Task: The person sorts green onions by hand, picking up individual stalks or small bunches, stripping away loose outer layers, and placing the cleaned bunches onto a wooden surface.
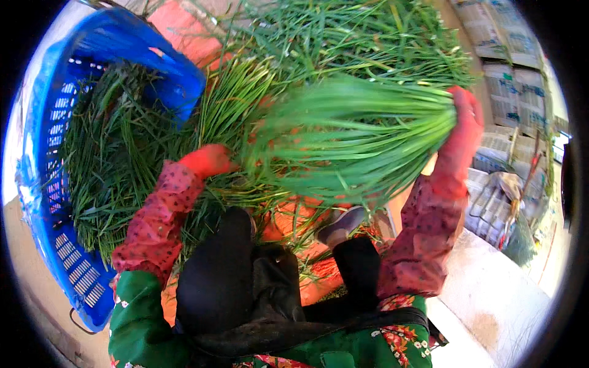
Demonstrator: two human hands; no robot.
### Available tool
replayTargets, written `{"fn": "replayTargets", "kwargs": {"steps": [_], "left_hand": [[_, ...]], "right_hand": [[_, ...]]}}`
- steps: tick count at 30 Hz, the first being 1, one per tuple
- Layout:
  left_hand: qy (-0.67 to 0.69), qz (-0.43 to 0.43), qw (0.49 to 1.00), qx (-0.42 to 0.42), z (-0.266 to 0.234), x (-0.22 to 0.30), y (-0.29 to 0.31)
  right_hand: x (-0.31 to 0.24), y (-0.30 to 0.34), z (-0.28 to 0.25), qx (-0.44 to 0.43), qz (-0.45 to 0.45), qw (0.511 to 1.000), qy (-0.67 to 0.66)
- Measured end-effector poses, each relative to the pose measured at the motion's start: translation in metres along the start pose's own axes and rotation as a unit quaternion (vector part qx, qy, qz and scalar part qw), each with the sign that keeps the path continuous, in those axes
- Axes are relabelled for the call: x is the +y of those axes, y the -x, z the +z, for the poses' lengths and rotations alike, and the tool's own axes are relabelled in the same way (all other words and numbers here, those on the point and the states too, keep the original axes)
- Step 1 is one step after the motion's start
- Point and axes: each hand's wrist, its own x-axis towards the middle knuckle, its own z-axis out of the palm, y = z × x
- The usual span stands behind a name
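Green chives (362,132) are lying across the middle, the right hand (464,132) gripping the bunch at its right end, the left hand (208,161) closing on its left tips, near the blue basket (46,184).

Blue basket (55,184) glossy perforated plastic; sleeves (156,221) matt dotted cloth; chives (362,132) smooth, leafy.

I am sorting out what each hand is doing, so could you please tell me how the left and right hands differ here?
The right hand is raised and closed around the end of a bunch of green chives; the left hand sits lower, among the loose chives beside the blue basket, its grip hidden. The right hand's bunch is gathered tight, while the greens by the left hand lie spread. Both hands wear red gloves and dotted sleeve covers.
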Motion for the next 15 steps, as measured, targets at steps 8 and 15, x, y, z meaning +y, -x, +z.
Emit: {"fn": "replayTargets", "kwargs": {"steps": [8,15], "left_hand": [[0.431,0.304,0.848,0.046,-0.073,0.175,0.189],[0.771,0.187,0.561,-0.237,0.006,0.202,0.197]], "right_hand": [[-0.064,0.051,0.008,0.113,-0.254,0.937,0.211],[-0.134,0.207,0.028,-0.047,-0.370,0.904,0.208]]}}
